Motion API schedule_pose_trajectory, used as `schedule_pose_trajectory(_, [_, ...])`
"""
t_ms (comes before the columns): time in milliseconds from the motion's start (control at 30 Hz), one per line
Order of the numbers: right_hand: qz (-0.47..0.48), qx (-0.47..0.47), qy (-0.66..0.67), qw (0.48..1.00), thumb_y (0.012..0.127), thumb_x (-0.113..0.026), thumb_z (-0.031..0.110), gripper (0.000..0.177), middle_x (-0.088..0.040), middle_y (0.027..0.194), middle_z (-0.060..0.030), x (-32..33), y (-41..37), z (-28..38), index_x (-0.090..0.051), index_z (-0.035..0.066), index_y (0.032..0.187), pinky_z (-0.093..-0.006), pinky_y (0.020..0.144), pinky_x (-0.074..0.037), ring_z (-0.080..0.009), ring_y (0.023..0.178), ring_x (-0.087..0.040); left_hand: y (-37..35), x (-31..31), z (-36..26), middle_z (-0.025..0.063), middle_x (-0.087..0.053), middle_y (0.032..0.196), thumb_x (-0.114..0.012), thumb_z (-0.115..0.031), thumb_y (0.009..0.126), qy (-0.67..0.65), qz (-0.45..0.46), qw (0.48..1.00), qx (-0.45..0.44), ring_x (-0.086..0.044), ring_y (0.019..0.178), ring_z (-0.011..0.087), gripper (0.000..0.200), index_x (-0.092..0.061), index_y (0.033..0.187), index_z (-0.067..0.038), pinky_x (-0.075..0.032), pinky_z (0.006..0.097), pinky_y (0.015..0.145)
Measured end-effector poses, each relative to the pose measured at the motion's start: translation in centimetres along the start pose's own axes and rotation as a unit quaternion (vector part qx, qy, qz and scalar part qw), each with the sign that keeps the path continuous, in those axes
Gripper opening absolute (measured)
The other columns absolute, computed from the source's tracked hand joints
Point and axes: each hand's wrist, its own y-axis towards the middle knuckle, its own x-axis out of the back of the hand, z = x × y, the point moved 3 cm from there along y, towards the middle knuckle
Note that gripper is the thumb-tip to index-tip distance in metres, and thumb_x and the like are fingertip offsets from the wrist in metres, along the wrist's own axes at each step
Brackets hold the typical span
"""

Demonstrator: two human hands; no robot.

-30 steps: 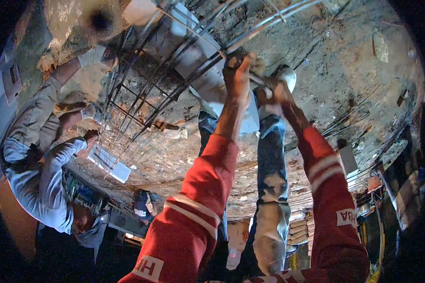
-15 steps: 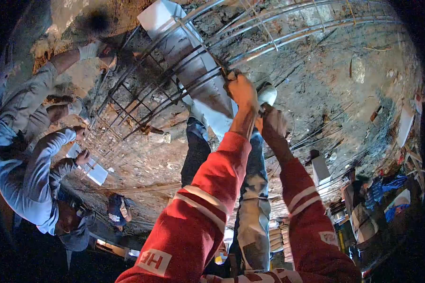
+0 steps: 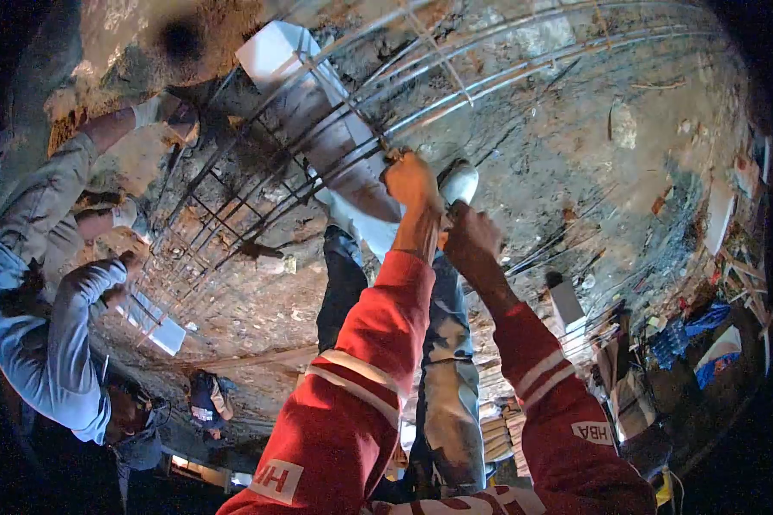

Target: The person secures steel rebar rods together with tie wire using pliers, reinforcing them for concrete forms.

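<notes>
My left hand is closed at the lower edge of a rebar cage, its fingers curled near a steel bar. What it pinches is too small to make out. Just below and to the right, my right hand makes a fist around something dark and hidden. A long pale rectangular block lies beneath the bars, reaching from the upper left down to between my legs. One of my shoes shows beside my hands.
At left a co-worker in a grey-blue top bends over the cage's far end, near another pale block. Someone else is farther off. Loose rods and a small block lie right, with blue cloth beyond. The ground is rough.
The view has shifted, so the cage and block sit slightly lower and more to the left. My closed hands keep about the same place at the cage. The co-worker's hands have come closer together.
</notes>
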Motion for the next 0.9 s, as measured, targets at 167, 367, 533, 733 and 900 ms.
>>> schedule_pose_trajectory(167, [0.585, -0.067, 0.696, 0.412, 0.087, -0.064, 0.028, 0.027, -0.026, 0.054, 0.0051, -5.2, 0.0, 0.1, -0.052, 0.008, 0.1, -0.0227, 0.044, -0.027, -0.0065, 0.045, -0.027, -0.3, 3.0, 1.5, 0.0104, -0.063, 0.075, -0.062, -0.031, 0.085, -0.385, 0.346, 0.844, 0.14, -0.062, 0.063, 0.0228, 0.029, -0.063, 0.098, -0.005, -0.054, 0.0356, 0.056])
schedule_pose_trajectory(367, [0.056, -0.04, 0.274, 0.959, 0.077, -0.058, 0.012, 0.046, -0.061, 0.105, -0.023, -2.5, -3.5, 5.5, -0.05, -0.003, 0.119, -0.0458, 0.065, -0.049, -0.0427, 0.085, -0.061, -1.4, 4.9, 1.8, 0.0075, -0.056, 0.062, -0.059, -0.038, 0.087, -0.303, 0.196, 0.932, 0.032, -0.054, 0.045, 0.0177, 0.042, -0.062, 0.086, 0.004, -0.049, 0.0323, 0.048])
schedule_pose_trajectory(533, [-0.121, 0.082, 0.068, 0.987, 0.082, -0.052, 0.016, 0.032, -0.056, 0.095, -0.0199, 2.0, -9.3, 9.3, -0.051, 0.001, 0.11, -0.0451, 0.073, -0.046, -0.0374, 0.084, -0.055, -7.4, 13.8, -0.3, 0.0113, -0.063, 0.081, -0.058, -0.024, 0.091, -0.284, 0.227, 0.906, -0.215, -0.061, 0.071, 0.0163, 0.03, -0.06, 0.101, 0.004, -0.05, 0.0282, 0.065])
schedule_pose_trajectory(733, [0.14, 0.115, 0.446, 0.876, 0.075, -0.071, 0.023, 0.032, -0.062, 0.087, -0.0067, 8.1, -12.1, 11.9, -0.061, 0.004, 0.098, -0.0327, 0.08, -0.044, -0.0182, 0.084, -0.056, -9.2, 24.5, -2.1, 0.0087, -0.061, 0.078, -0.057, -0.021, 0.092, -0.519, 0.305, 0.798, -0.019, -0.062, 0.064, 0.0215, 0.024, -0.057, 0.101, 0.0, -0.054, 0.0358, 0.061])
schedule_pose_trajectory(900, [0.244, 0.047, 0.64, 0.727, 0.088, -0.061, 0.028, 0.028, -0.062, 0.095, -0.002, 10.1, -11.2, 12.7, -0.064, 0.004, 0.103, -0.0256, 0.082, -0.041, -0.0091, 0.09, -0.054, -8.0, 27.6, -3.2, 0.0057, -0.056, 0.068, -0.064, -0.015, 0.086, -0.5, 0.263, 0.824, -0.041, -0.055, 0.053, 0.0164, 0.023, -0.056, 0.102, 0.001, -0.054, 0.035, 0.057])
